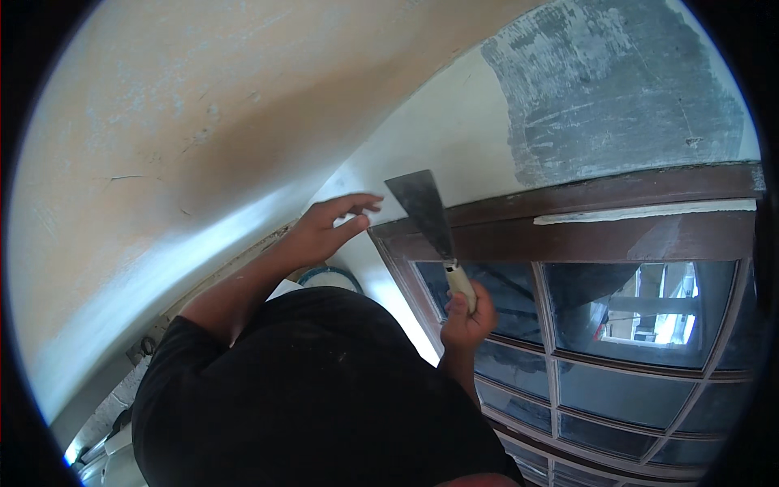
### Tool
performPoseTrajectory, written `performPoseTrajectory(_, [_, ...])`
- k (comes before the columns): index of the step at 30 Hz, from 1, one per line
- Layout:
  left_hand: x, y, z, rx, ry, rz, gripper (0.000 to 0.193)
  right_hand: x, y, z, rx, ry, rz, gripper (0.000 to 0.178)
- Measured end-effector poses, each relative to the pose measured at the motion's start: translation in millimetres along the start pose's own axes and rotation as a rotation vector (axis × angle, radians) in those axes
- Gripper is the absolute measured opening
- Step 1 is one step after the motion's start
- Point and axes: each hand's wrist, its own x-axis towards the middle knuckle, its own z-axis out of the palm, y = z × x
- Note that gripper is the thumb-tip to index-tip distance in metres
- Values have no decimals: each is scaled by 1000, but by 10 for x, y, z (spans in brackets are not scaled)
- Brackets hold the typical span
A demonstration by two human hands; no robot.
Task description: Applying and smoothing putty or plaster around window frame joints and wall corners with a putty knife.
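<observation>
The right hand (471,318) grips a putty knife (432,219) before a brown window frame (665,235), the left hand (331,226) empty, fingers loosely parted, as a streaked grey wall patch (617,101) looks worked and neighbouring cream wall (454,126) seemingly remains

Blk tee (316,398), short slv (188,345); pale specks (342,356)
</observation>
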Motion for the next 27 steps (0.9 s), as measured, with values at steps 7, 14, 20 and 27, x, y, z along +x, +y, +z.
performPoseTrajectory(7, [736,297,412,643,335,909,64,185,-243,-194,93,190,87,34])
performPoseTrajectory(14, [1225,244,811,583,340,1212,59,170,-308,-196,-72,270,51,31])
performPoseTrajectory(20, [1555,222,832,531,332,1373,43,255,-515,-87,-322,247,-112,30])
performPoseTrajectory(27, [1798,125,884,378,293,1433,39,390,-723,79,-387,204,-41,36])
